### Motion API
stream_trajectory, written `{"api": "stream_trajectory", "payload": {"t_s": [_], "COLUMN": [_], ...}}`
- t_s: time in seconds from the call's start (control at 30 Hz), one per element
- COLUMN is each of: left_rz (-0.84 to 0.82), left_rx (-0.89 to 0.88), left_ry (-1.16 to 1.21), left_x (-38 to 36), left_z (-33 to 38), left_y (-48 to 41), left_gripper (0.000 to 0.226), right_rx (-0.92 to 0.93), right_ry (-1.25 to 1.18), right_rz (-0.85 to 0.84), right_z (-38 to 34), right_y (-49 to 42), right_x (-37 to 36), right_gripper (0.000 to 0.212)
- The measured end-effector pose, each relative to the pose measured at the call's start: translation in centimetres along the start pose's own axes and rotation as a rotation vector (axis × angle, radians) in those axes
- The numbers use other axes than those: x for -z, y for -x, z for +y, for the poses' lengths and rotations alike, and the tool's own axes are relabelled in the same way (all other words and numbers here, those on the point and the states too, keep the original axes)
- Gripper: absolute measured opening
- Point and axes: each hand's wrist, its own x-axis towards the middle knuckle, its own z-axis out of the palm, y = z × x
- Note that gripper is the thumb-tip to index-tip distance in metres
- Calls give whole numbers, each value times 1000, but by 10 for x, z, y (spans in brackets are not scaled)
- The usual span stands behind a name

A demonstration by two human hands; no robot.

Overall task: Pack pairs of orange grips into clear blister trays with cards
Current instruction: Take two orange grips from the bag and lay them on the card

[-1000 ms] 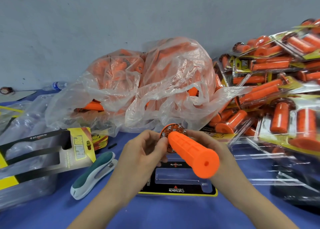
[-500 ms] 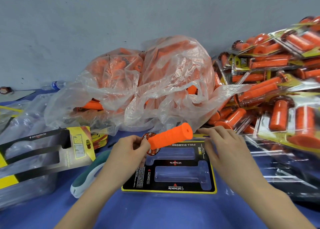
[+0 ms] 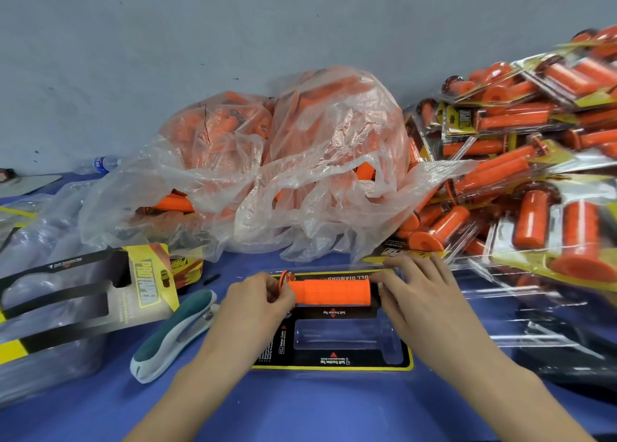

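Both hands meet at lower centre of the head view: the left hand (image 3: 258, 299) pinches the flanged end of an orange grip (image 3: 329, 292), its fingertips hiding most of the flange, while the right hand (image 3: 422, 299) rests spread against the other end. That grip lies across the upper cavity of the blister tray (image 3: 337, 341) (lower cavity empty). Loose grips blur inside a plastic bag (image 3: 283, 171); packed trays (image 3: 534, 181) run off the right edge.

Both hands (image 3: 257, 303) seat orange grip (image 3: 329, 293) in tray (image 3: 394, 344).
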Motion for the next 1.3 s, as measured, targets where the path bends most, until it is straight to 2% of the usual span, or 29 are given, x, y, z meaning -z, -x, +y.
{"api": "stream_trajectory", "payload": {"t_s": [0.17, 0.4, 0.63, 0.8, 0.87, 0.93, 1.0, 1.1, 1.2, 1.3], "left_rz": [-14, -68, -47, -104, -23, 140, 196, 31, 15, -58], "left_rx": [6, -28, -30, -68, -76, -75, -3, 183, 208, 272], "left_ry": [-65, -32, -120, -79, -103, -170, -295, -493, -350, -327], "left_x": [-5, -3, -5, 6, 26, 54, 86, 114, 114, 102], "left_z": [-3, -9, -10, -4, -4, -15, -34, -59, -62, -62], "left_y": [1, -3, -3, -4, -20, -49, -82, -124, -161, -187], "left_gripper": [31, 36, 28, 34, 30, 31, 39, 39, 24, 29], "right_rx": [20, 20, 122, 139, 142, 144, 147, 138, 129, 154], "right_ry": [29, 47, 31, 6, -19, -48, -88, -134, -147, -177], "right_rz": [29, 44, -1, -22, -34, -31, -18, -22, -12, -36], "right_z": [-2, -2, -2, -5, -4, -3, -2, -2, -6, -10], "right_y": [4, 3, -1, -1, -5, -12, -21, -31, -39, -46], "right_x": [-5, -5, -4, -3, -1, 2, 4, 3, -4, -10], "right_gripper": [17, 19, 40, 37, 38, 39, 37, 35, 34, 31]}}
